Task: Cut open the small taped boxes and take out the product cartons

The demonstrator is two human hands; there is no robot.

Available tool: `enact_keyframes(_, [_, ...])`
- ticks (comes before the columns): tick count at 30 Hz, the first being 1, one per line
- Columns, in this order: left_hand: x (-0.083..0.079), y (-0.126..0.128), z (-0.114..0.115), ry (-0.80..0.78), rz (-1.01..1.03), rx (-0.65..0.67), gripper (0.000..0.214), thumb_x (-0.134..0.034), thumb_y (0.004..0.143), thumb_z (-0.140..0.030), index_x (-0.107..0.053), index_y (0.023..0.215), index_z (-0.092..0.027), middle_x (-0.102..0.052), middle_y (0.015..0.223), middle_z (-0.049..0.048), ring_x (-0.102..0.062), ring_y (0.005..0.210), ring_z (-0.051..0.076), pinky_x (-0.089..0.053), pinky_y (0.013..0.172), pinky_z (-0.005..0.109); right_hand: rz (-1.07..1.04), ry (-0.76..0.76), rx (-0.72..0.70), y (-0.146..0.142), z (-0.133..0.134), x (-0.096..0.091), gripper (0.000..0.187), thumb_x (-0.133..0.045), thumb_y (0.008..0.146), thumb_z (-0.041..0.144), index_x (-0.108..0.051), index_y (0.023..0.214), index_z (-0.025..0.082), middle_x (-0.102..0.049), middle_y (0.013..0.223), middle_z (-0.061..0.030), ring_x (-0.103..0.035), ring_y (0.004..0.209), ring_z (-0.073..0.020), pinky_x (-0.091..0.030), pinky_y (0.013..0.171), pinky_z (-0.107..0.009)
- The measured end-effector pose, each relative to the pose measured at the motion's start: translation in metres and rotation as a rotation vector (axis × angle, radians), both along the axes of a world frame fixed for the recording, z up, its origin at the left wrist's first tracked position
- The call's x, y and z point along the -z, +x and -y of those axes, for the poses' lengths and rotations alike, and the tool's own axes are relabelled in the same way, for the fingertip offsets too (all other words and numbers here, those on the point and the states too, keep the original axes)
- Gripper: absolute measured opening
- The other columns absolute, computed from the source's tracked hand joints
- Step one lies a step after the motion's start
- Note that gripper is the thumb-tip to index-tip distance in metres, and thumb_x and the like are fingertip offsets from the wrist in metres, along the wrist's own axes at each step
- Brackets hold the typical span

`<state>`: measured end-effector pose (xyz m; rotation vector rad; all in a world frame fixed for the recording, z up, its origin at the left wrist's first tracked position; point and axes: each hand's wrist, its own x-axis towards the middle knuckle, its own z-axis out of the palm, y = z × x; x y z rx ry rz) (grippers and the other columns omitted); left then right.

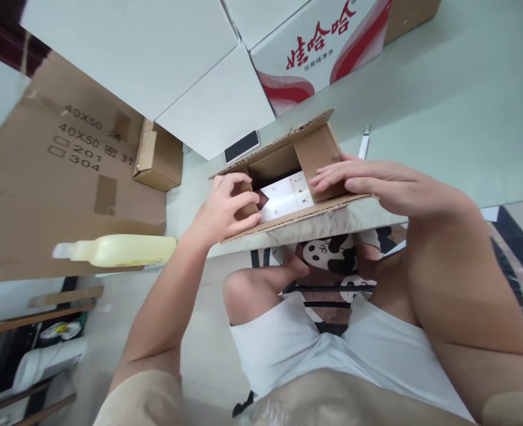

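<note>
A brown cardboard box (281, 155) stands with its top flaps raised at the near edge of the table. Inside it lies a white printed item (286, 198), partly hidden by the box walls and end flaps. My left hand (226, 207) rests on the left end of the box, fingers bent and spread over the left end flap (244, 201). At the opposite end, my right hand (377, 183) lies with fingers stretched out against the right end flap (317, 155). Beyond the right hand lies a white box cutter (365, 143), part of it hidden.
A phone (242, 147) lies behind the box, near white cartons (219, 100) and a red-and-white water carton (319, 56). On the left are a small brown box (159, 157), a large carton (75, 195) and a yellow bottle (132, 250). The pale green tabletop (443, 118) extends right.
</note>
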<state>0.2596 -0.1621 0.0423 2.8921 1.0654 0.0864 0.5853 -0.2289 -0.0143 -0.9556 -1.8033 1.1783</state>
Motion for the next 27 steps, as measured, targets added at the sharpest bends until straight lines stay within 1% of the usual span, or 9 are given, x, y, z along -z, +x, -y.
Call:
enact_keyframes(3, [-0.003,-0.001,-0.009,0.120,0.094,0.048,0.022,-0.063,0.084,-0.039,-0.073,0.073,-0.023,-0.070,0.113,0.0111,-0.064,0.108,0.029,-0.054,0.097,0.051,0.016,0.015,0.002,-0.009,-0.001,0.001,0.037,-0.045,0.098,0.044,-0.076,0.113,0.032,-0.072,0.126,0.0020,-0.060,0.132,-0.0223,-0.020,0.133,-0.047])
enact_keyframes(6, [-0.014,0.001,-0.013,0.215,0.100,0.035,0.035,-0.058,0.083,-0.038,-0.057,0.051,-0.023,-0.072,0.086,0.0080,-0.068,0.090,0.025,-0.056,0.085,0.046,0.021,0.051,0.014,-0.015,-0.003,0.002,0.037,-0.043,0.097,0.039,-0.076,0.111,0.032,-0.073,0.122,0.0028,-0.063,0.125,-0.0216,-0.020,0.133,-0.047])
enact_keyframes(9, [-0.035,0.018,-0.007,0.195,-0.177,-0.065,0.045,-0.052,0.087,-0.040,-0.048,0.046,-0.022,-0.064,0.061,0.0059,-0.064,0.068,0.022,-0.052,0.072,0.042,0.025,0.079,0.020,-0.017,-0.005,0.002,0.039,-0.040,0.096,0.037,-0.077,0.107,0.031,-0.074,0.119,0.0032,-0.064,0.121,-0.0221,-0.019,0.133,-0.049])
enact_keyframes(11, [-0.047,0.039,-0.001,0.141,-0.464,-0.143,0.046,-0.057,0.087,-0.049,-0.052,0.050,-0.021,-0.061,0.056,0.0045,-0.064,0.065,0.023,-0.050,0.072,0.041,0.025,0.080,0.017,-0.017,-0.005,0.002,0.039,-0.040,0.095,0.037,-0.077,0.105,0.030,-0.074,0.118,0.0027,-0.064,0.121,-0.0230,-0.020,0.133,-0.051])
enact_keyframes(15, [-0.050,0.083,-0.001,0.077,-0.797,-0.129,0.039,-0.071,0.078,-0.058,-0.071,0.090,-0.020,-0.074,0.083,0.0076,-0.072,0.084,0.029,-0.052,0.081,0.041,0.022,0.083,0.027,-0.016,-0.003,0.001,0.039,-0.040,0.094,0.036,-0.078,0.105,0.029,-0.074,0.116,0.0021,-0.065,0.118,-0.0231,-0.022,0.132,-0.051])
enact_keyframes(18, [-0.043,0.096,-0.010,-0.010,-0.816,0.016,0.057,-0.072,0.080,-0.052,-0.062,0.126,-0.021,-0.073,0.119,0.0110,-0.070,0.109,0.031,-0.054,0.086,0.036,0.022,0.108,0.033,-0.016,0.000,0.001,0.039,-0.040,0.094,0.035,-0.077,0.106,0.030,-0.075,0.114,0.0022,-0.066,0.115,-0.0225,-0.023,0.131,-0.050])
enact_keyframes(20, [-0.040,0.094,-0.014,-0.080,-0.783,0.050,0.072,-0.070,0.080,-0.052,-0.049,0.143,-0.022,-0.067,0.133,0.0109,-0.066,0.121,0.031,-0.054,0.090,0.035,0.031,0.116,0.026,-0.015,0.001,0.000,0.038,-0.041,0.094,0.036,-0.077,0.106,0.029,-0.075,0.112,0.0010,-0.066,0.112,-0.0231,-0.031,0.126,-0.048])
enact_keyframes(23, [-0.036,0.084,-0.017,-0.053,-0.723,0.006,0.078,-0.064,0.085,-0.041,-0.035,0.154,-0.020,-0.057,0.148,0.0147,-0.061,0.130,0.033,-0.055,0.095,0.038,0.025,0.090,0.064,-0.017,0.003,0.000,0.039,-0.042,0.094,0.039,-0.077,0.103,0.026,-0.075,0.113,-0.0024,-0.066,0.110,-0.0253,-0.046,0.110,-0.043])
enact_keyframes(27, [-0.026,0.083,-0.022,-0.082,-0.600,-0.072,0.083,-0.066,0.084,-0.041,-0.033,0.155,-0.014,-0.049,0.154,0.0210,-0.056,0.136,0.037,-0.054,0.101,0.045,-0.002,0.054,0.142,-0.021,0.002,0.002,0.038,-0.041,0.095,0.037,-0.077,0.102,0.024,-0.075,0.112,-0.0033,-0.066,0.107,-0.0241,-0.049,0.101,-0.038])
